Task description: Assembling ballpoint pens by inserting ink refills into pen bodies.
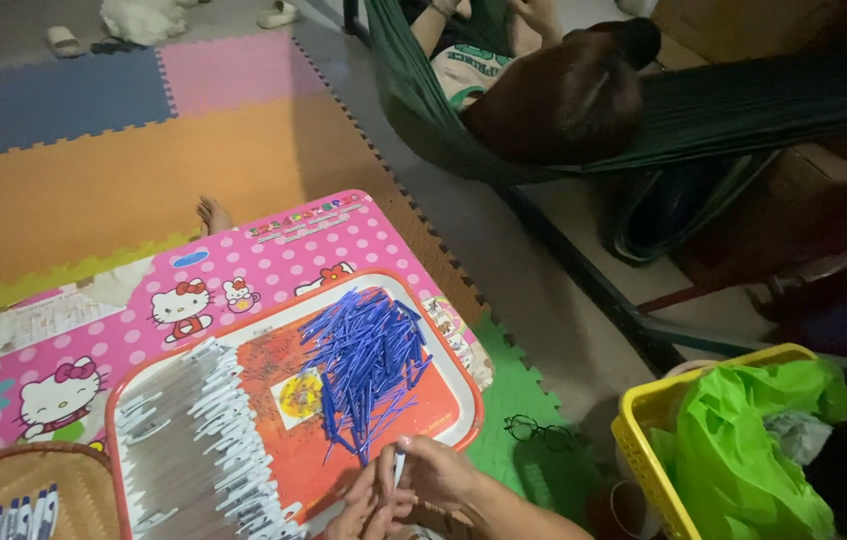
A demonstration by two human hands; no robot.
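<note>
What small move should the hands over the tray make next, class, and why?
Probably lay the white pen piece, pinched between the left hand and right hand, onto the row of white pieces on the tray, then reach into the blue pile just ahead.

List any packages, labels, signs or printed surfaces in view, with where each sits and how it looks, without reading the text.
Printed table top: centre left, pink with white dots, cartoon cats and a coloured strip along its far edge.
Printed tray: on the table, orange-red with a yellow picture, holding blue pen parts and white pen parts.
Green plastic bag: lower right, in a yellow basket; no label visible.
</note>
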